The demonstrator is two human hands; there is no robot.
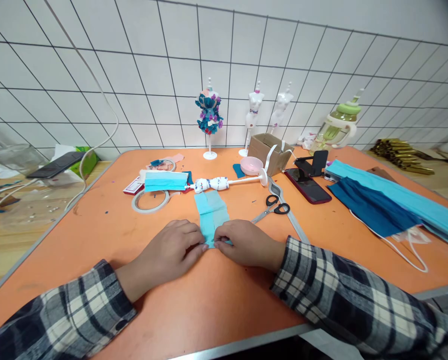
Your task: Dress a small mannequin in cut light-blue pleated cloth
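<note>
A light blue piece of mask fabric (211, 212) lies flat on the orange table (107, 225) in front of me. My left hand (169, 250) pinches its near edge with curled fingers. My right hand (244, 243) pinches the same edge from the other side, fingertips almost meeting the left ones. Just beyond the fabric lies a small white doll mannequin (212, 184) on its side with its stand. Black-handled scissors (274, 207) rest to the right of the fabric.
A blue face mask (165, 181) and a tape ring (149, 201) lie at the left. Standing mannequins (209, 116), a cardboard box (271, 152), a pink bowl (251, 165), a phone (308, 186) and folded blue cloths (374, 207) fill the back and right.
</note>
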